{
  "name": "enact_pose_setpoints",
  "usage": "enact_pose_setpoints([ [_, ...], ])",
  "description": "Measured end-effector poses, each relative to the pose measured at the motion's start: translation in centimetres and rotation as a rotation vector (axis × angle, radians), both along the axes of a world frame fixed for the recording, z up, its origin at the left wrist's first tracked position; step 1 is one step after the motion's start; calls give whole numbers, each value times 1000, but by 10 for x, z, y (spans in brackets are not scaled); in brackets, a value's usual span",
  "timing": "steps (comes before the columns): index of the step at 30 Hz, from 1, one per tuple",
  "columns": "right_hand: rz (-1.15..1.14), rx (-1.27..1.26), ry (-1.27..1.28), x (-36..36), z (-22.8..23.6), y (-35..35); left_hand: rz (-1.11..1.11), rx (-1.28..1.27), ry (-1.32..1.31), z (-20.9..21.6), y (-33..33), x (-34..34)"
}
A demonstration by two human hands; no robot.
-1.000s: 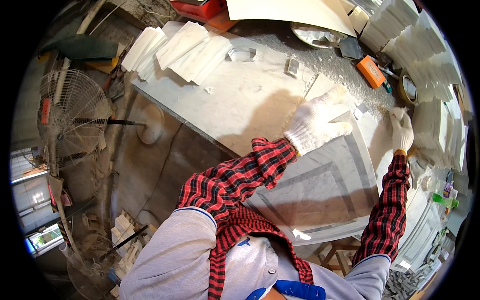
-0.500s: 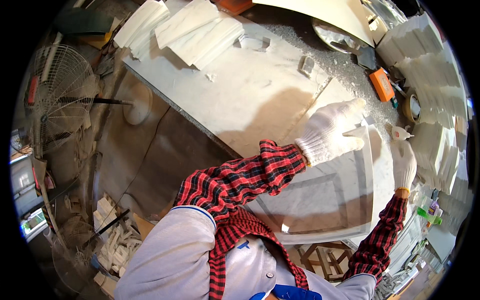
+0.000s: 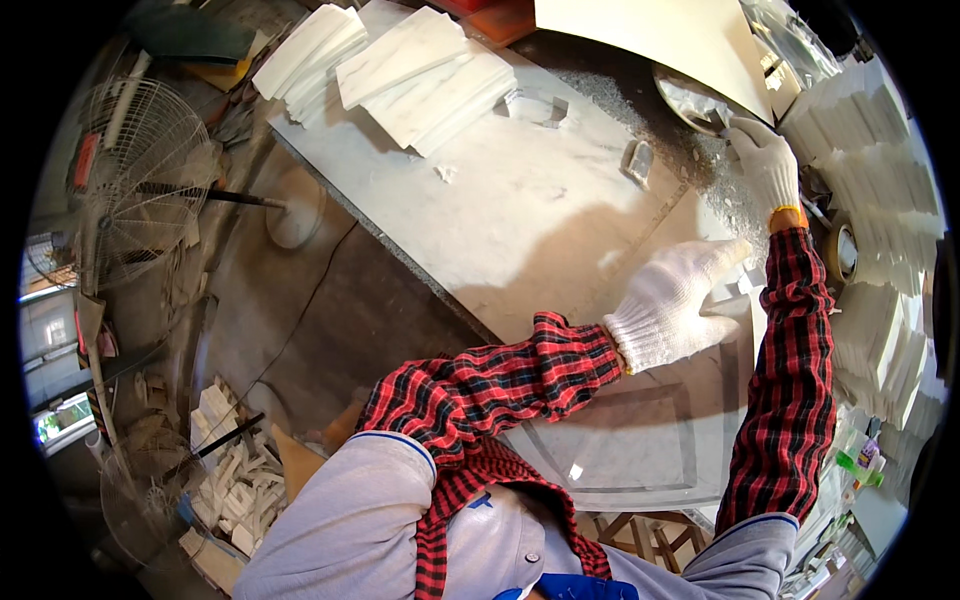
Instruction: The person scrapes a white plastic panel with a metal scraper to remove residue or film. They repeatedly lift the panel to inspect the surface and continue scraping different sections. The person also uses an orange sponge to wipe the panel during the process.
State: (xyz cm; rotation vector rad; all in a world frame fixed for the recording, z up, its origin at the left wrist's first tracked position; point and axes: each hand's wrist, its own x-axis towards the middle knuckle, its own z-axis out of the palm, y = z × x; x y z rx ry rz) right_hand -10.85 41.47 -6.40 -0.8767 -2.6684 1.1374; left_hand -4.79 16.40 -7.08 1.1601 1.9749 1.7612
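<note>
My left hand (image 3: 672,302), in a white knit glove, lies over the far right part of a pale marble panel (image 3: 620,450) with grey border strips. Its fingers stretch forward and the thumb stands apart. A small grey-white piece (image 3: 745,284) shows between thumb and fingers. My right hand (image 3: 765,165), gloved too, is stretched far out beside a round dish (image 3: 690,100) with whitish contents. The right fingers are bent together near a dark edge; what they hold, if anything, is too unclear to name.
Stacked marble tiles (image 3: 425,80) stand on the far left of the stone slab (image 3: 480,210). A small grey block (image 3: 637,160) lies on it. White tile stacks (image 3: 865,180) line the right side, near a tape roll (image 3: 843,250). A caged fan (image 3: 140,170) stands at left.
My right hand has moved away from the small white bottle, outward to the round dish. My left hand stays at the panel in nearly the same pose. The view has shifted slightly.
</note>
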Motion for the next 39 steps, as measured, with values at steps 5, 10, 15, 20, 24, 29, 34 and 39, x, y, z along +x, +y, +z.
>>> enact_pose_setpoints([
  [5,-143,-261,149,3,-10,3,-12,20,-18,0,0,0],
  [10,-210,-484,304,22,-24,9,-38,47,-72,3,1,0],
  [15,-170,-373,332,18,-21,-5,-56,-9,-59,4,0,-1],
  [20,-161,-433,288,8,-15,-12,-38,19,-23,2,-2,-1],
  [24,-228,-763,377,13,-26,1,-20,9,6,2,-3,1],
  [29,-224,-921,469,39,-20,12,-48,-48,-17,8,-3,0],
  [34,-125,-945,520,102,16,8,-1,-51,40,5,-4,1],
  [39,-256,-741,518,182,55,-18,-43,-79,30,4,0,2],
])
